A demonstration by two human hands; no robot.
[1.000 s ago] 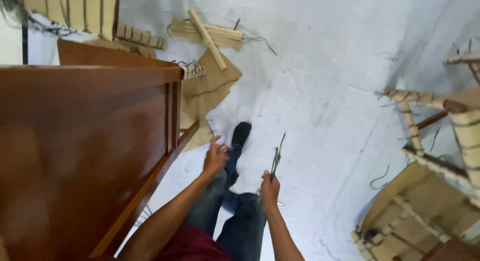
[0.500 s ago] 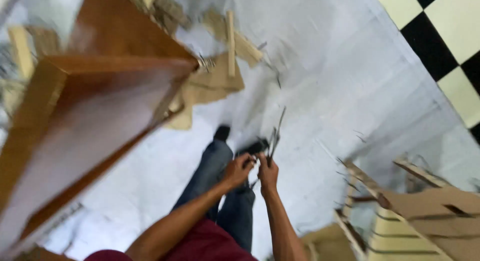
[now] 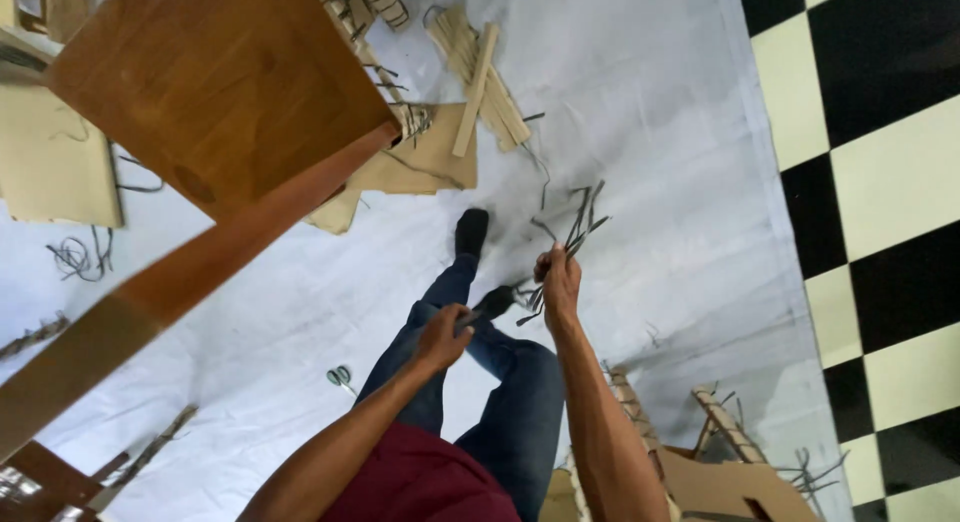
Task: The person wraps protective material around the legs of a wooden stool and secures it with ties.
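- Right hand (image 3: 560,277) fisted round a bunch of dark thin strips (image 3: 572,227), gripped low so the loose ends fan up and out, clear of the legs; bunch sits just above the knees, over the white floor sheet (image 3: 640,132).
- Left hand (image 3: 443,334) curled shut on sth small and dark near the lower strip ends; can't tell what, view blurry, poss. a tool or a strip tail. Hands near each other, not touching.
- Wooden table (image 3: 215,77) upper left, its leg slanting down-left; cardboard (image 3: 420,162) and wood slats (image 3: 480,82) lie beyond the black shoe (image 3: 471,230).
- Scissors (image 3: 341,377) on the sheet left of the thigh, within reach, untouched.
- Vs 0.5 s ago: hands were together, left almost on the bunch; now left has dropped back toward the knee. View swung too, checkered floor (image 3: 870,182) fills the right edge.
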